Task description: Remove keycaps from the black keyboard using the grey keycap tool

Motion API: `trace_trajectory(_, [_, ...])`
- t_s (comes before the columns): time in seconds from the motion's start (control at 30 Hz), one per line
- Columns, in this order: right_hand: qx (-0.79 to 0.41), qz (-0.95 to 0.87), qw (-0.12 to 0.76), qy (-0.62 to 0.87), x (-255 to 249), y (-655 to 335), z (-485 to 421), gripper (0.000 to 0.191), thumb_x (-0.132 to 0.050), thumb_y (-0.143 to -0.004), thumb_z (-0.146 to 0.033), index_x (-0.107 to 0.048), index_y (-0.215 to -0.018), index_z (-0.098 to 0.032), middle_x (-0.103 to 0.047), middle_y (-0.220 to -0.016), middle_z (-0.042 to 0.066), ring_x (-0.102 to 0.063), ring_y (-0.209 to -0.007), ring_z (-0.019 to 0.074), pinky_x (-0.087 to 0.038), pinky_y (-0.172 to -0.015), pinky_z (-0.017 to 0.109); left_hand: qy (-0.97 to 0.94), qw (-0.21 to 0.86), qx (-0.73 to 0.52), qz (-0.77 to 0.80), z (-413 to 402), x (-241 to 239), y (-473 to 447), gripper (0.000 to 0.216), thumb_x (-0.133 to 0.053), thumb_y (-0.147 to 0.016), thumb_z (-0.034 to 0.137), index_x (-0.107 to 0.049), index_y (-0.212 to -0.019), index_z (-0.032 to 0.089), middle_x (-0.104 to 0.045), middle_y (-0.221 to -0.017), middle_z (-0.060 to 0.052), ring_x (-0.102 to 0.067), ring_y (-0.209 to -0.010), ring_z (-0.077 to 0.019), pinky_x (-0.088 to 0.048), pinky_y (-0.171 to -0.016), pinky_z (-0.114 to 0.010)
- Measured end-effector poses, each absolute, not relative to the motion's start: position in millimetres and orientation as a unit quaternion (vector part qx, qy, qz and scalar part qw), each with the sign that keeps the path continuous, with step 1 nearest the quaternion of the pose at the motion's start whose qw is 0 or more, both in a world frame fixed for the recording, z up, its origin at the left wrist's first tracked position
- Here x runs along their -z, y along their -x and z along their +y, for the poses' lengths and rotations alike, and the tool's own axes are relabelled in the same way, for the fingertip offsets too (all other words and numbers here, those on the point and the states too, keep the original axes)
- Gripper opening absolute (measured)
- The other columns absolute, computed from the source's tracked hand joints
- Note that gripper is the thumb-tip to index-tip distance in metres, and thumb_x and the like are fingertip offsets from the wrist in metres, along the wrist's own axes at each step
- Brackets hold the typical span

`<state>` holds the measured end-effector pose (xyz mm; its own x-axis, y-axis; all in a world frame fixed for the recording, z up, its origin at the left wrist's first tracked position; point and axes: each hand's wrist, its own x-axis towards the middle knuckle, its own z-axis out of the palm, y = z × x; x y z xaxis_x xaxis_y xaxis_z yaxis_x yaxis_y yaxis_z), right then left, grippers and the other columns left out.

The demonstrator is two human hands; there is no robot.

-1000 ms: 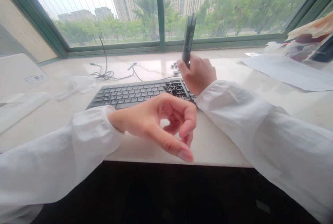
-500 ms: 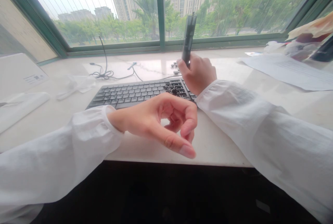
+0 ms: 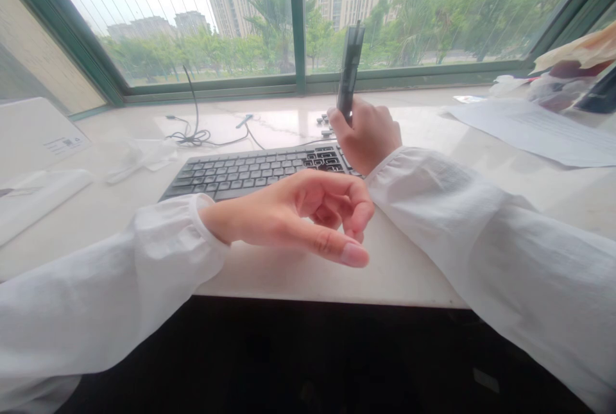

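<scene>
My right hand [image 3: 368, 135] is wrapped round the lower end of a slim dark rectangular tool [image 3: 350, 67], held upright with a thin tip on top; its exact kind I cannot make out. Below and in front lies a black keyboard [image 3: 240, 171], its right part bare of several keycaps. Loose keycaps [image 3: 327, 133] sit behind it, next to my right hand. Nearer the camera, my left hand [image 3: 298, 215] hovers over the keyboard's front edge, fingers curled and thumb stretched out apart from them. Nothing shows between them. It covers part of the keyboard.
A coiled black cable [image 3: 192, 137] lies behind the keyboard. To the left are crumpled clear plastic [image 3: 144, 154] and a white box [image 3: 38, 128]. Paper sheets [image 3: 539, 128] and plastic bags [image 3: 561, 90] lie at the right. The window [image 3: 298, 22] borders the desk's back.
My left thumb has risen closer to the curled fingers, and that hand has shifted slightly right. My right hand and the dark tool stay almost where they were.
</scene>
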<state>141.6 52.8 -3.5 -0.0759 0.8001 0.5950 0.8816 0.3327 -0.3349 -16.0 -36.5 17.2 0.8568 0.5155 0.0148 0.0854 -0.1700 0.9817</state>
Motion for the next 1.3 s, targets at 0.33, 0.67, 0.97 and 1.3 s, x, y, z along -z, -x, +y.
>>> trace_trajectory(0.33, [0.055, -0.727, 0.378, 0.571, 4.5, -142.1, 53.7, 0.043, -0.030, -0.093, -0.051, -0.060, -0.102, -0.023, -0.064, -0.084, 0.011, -0.056, -0.092, 0.0331, -0.042, -0.077, 0.045, -0.743, 0.611, -0.182, 0.203, -36.7, -17.2, 16.1, 0.026, -0.075, -0.072, 0.030, -0.054, -0.075, 0.016, -0.059, -0.068, 0.000, -0.054, -0.059, -0.0092, -0.044, -0.056, -0.022])
trace_trajectory(0.67, [0.055, -0.727, 0.385, 0.566, 4.3, -141.9, 54.0, 0.045, -0.030, -0.092, -0.054, -0.061, -0.103, -0.022, -0.065, -0.082, 0.011, -0.057, -0.091, 0.0321, -0.042, -0.076, 0.044, -0.745, 0.611, -0.177, 0.202, -36.4, -17.4, 16.4, 0.026, -0.075, -0.073, 0.031, -0.054, -0.076, 0.016, -0.058, -0.067, 0.000, -0.054, -0.059, -0.0089, -0.043, -0.056, -0.022])
trace_trajectory(0.97, [0.056, -0.727, 0.370, 0.576, 3.5, -141.7, 53.9, 0.044, -0.028, -0.093, -0.051, -0.060, -0.104, -0.022, -0.064, -0.085, 0.012, -0.056, -0.094, 0.0334, -0.042, -0.078, 0.047, -0.746, 0.609, -0.178, 0.201, -36.3, -16.7, 16.2, 0.026, -0.075, -0.072, 0.032, -0.054, -0.075, 0.016, -0.058, -0.066, 0.000, -0.053, -0.059, -0.0091, -0.043, -0.055, -0.022])
trace_trajectory(1.3, [0.056, -0.729, 0.369, 0.574, 3.5, -142.1, 54.3, 0.042, -0.030, -0.093, -0.048, -0.061, -0.104, -0.022, -0.064, -0.084, 0.011, -0.057, -0.092, 0.0318, -0.042, -0.077, 0.045, -0.747, 0.609, -0.177, 0.200, -36.6, -17.3, 16.5, 0.026, -0.075, -0.072, 0.030, -0.053, -0.074, 0.016, -0.057, -0.066, 0.000, -0.053, -0.058, -0.0088, -0.043, -0.056, -0.022])
